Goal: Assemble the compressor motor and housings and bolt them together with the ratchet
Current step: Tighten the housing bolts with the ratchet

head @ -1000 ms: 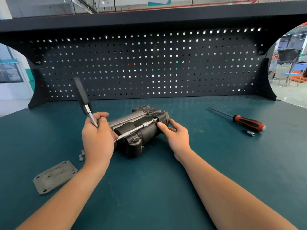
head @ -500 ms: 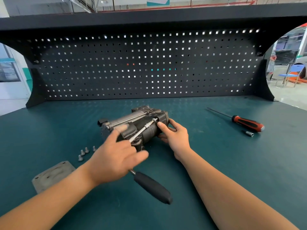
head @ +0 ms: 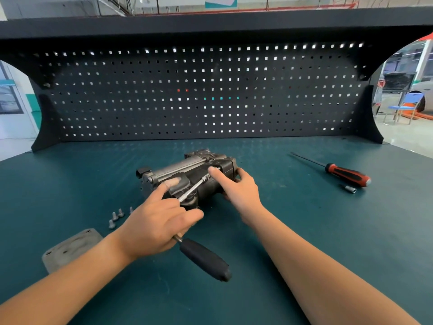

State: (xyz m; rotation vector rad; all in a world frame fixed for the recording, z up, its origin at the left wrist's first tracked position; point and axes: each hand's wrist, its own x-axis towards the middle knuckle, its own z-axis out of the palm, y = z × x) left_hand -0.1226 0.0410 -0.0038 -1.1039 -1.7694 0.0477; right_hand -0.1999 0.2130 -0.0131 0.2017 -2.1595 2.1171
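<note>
The dark compressor assembly (head: 187,174) lies on its side in the middle of the green bench. A ratchet with a long silver extension (head: 195,186) reaches along its side to a bolt near the right end. My left hand (head: 157,221) grips the ratchet at its head, index finger stretched onto the housing; the black handle (head: 206,260) points toward me. My right hand (head: 236,188) holds the compressor's right end, its index finger resting by the socket.
Several loose bolts (head: 116,218) and a grey cover plate (head: 70,248) lie at the front left. A red-and-black screwdriver (head: 337,171) and a small socket (head: 349,189) lie to the right. A black pegboard (head: 206,95) closes off the back of the bench.
The ratchet handle has swung from upright at the left down to pointing toward me. My left hand followed it round. My right hand stayed on the compressor's end.
</note>
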